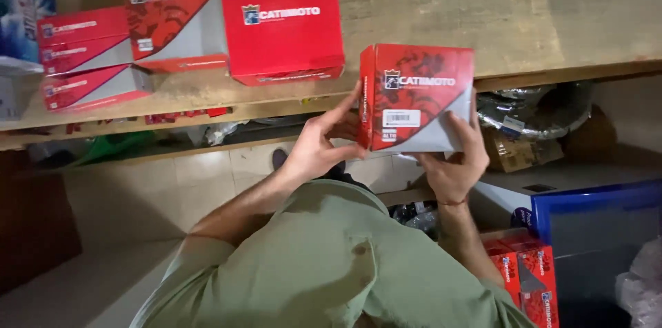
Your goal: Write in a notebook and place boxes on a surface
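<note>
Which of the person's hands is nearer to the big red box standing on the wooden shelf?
Left. The left hand grips the held box's left edge, just below the big red box. The right hand holds the held box's lower right, farther off.

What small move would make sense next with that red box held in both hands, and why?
Probably setting the red box down on the wooden shelf, beside the large red box. The left hand and right hand hold it just off the shelf's front edge, and bare wood lies right behind it.
</note>
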